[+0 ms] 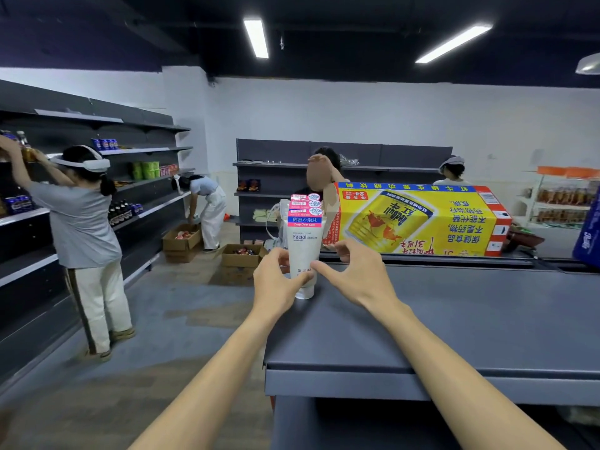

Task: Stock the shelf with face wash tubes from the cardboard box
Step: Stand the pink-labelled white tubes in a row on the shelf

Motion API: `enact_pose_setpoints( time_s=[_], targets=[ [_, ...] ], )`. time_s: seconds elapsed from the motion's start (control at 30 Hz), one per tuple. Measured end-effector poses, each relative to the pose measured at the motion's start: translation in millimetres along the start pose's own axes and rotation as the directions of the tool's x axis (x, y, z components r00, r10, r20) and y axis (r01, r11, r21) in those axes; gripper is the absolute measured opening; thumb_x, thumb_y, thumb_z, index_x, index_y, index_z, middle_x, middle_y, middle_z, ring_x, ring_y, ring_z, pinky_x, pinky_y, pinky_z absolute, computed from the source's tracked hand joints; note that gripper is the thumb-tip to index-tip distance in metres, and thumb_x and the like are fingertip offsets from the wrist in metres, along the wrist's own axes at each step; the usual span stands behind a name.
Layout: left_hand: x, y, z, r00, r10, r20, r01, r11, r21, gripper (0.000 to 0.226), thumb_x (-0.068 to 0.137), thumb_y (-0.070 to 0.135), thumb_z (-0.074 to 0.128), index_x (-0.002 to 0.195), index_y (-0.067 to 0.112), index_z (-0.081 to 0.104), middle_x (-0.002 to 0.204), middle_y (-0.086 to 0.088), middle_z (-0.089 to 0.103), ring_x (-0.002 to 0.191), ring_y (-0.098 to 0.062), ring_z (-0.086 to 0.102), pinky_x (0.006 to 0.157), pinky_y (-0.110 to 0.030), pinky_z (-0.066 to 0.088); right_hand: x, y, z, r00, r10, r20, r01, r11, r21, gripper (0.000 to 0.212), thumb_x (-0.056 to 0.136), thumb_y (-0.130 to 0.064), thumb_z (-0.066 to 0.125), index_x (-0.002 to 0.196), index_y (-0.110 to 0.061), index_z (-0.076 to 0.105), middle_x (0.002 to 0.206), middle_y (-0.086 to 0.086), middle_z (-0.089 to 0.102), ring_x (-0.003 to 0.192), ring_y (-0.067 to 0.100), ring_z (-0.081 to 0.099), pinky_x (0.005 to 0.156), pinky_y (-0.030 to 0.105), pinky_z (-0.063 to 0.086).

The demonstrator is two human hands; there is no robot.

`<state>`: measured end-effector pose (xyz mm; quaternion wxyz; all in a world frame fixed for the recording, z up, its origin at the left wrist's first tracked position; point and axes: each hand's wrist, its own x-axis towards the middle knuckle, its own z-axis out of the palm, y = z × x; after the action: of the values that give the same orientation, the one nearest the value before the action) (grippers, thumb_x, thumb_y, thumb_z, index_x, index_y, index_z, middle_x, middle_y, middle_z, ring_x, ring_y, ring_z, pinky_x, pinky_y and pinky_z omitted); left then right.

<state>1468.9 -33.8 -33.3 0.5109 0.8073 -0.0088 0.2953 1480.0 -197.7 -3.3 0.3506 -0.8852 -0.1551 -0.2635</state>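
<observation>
A white face wash tube (pixel 304 241) with a pink and blue top label stands cap-down on the grey shelf top (pixel 454 319), near its left edge. My left hand (pixel 276 280) grips the tube's lower part, thumb across its front. My right hand (pixel 354 271) is at the tube's right side, thumb touching it and fingers curved behind it. A yellow cardboard box (pixel 418 219) with a printed can lies on its side behind the tube, its open flap facing left.
Dark shelving (pixel 97 177) lines the left aisle, where a person (pixel 81 228) in a headset reaches up. Another person (pixel 207 206) bends over cardboard boxes (pixel 181 237) on the floor. Two more people stand behind the yellow box. A blue object (pixel 587 232) is at the right edge.
</observation>
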Motion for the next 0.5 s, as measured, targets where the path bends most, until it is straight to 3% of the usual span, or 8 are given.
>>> enact_pose_setpoints(
  time_s=[0.5],
  targets=[
    [1.5,3.5,0.0,0.999,-0.043,0.023,0.042,0.999,0.026,0.047,0.072,0.029,0.087,0.104,0.019,0.054,0.110,0.002,0.065,0.096,-0.010,0.061,0.078,-0.020,0.050,0.5,-3.4,-1.9,1.000,0.011,0.012,-0.011,1.000,0.019,0.059,0.075,-0.058,0.075,0.117,-0.019,0.062,0.113,-0.005,0.067,0.104,0.010,0.060,0.089,0.028,0.051]
  ],
)
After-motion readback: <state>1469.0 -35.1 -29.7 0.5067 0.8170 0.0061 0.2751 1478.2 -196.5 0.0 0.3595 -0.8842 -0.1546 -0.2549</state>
